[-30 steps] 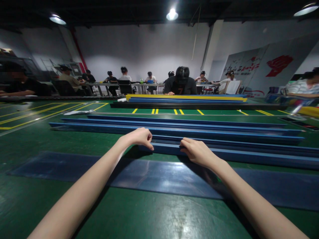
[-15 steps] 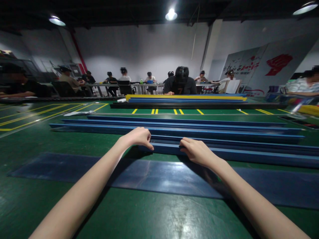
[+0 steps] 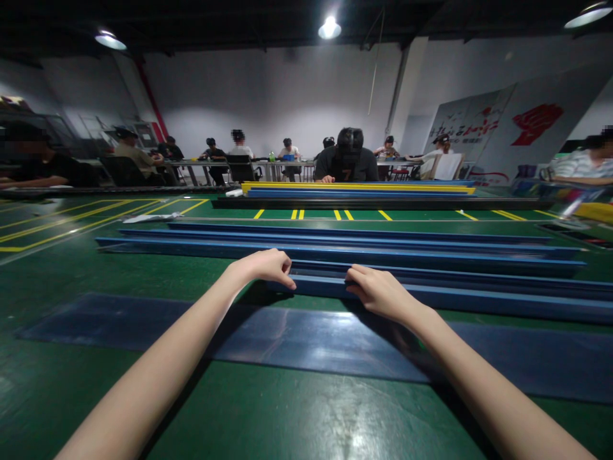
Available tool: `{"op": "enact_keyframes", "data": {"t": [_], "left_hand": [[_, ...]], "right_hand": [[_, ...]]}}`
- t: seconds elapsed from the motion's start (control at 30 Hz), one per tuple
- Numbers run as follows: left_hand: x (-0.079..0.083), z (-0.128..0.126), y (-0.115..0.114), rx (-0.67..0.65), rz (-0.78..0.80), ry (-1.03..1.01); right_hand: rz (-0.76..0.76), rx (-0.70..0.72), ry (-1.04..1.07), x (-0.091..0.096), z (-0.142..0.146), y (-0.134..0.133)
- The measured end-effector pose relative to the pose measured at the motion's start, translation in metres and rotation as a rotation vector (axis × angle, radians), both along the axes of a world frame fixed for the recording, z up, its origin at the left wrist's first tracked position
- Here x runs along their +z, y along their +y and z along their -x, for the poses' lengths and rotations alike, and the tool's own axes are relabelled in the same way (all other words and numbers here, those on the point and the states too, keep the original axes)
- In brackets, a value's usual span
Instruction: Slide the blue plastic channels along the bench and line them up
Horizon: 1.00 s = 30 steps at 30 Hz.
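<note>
Both my arms reach forward over a green surface. My left hand point(image 3: 265, 266) curls around the left end of a long blue channel strip point(image 3: 479, 299). My right hand point(image 3: 378, 291) grips the same strip's near edge a little further right, fingers bent over it. A flat dark blue sheet point(image 3: 306, 338) lies under my forearms, just in front of the strip.
More long blue strips point(image 3: 335, 246) lie parallel behind the held one. Farther back sits a stack of yellow and blue strips point(image 3: 357, 188) with a person in black behind it. Other people sit at tables along the back wall and both sides. Yellow lines mark the green surface point(image 3: 71, 268).
My left hand has dropped very slightly on the strip's end. Otherwise nothing has visibly moved.
</note>
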State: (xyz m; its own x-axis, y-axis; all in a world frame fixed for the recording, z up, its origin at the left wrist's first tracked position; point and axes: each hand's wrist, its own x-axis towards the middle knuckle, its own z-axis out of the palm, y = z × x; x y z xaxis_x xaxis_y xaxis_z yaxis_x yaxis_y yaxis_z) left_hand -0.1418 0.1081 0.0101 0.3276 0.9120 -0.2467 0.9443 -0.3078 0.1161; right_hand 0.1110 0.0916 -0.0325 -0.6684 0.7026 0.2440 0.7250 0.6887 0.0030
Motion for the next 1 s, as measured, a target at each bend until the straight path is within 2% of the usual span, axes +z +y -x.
{"op": "enact_keyframes", "data": {"t": [0.3,0.67,1.0], "left_hand": [[0.0021,0.0016,-0.0014,-0.002,0.114,0.074],[0.0007,0.0026,0.0006,-0.026,0.092,0.026],[-0.0006,0.0057,0.0026,-0.052,0.09,-0.037]], "right_hand": [[0.087,-0.018,0.063,0.0003,-0.001,-0.0018],[0.077,-0.07,-0.082,-0.0011,0.0013,-0.0021],[0.064,-0.067,-0.106,-0.0023,0.0008,-0.0016]]}}
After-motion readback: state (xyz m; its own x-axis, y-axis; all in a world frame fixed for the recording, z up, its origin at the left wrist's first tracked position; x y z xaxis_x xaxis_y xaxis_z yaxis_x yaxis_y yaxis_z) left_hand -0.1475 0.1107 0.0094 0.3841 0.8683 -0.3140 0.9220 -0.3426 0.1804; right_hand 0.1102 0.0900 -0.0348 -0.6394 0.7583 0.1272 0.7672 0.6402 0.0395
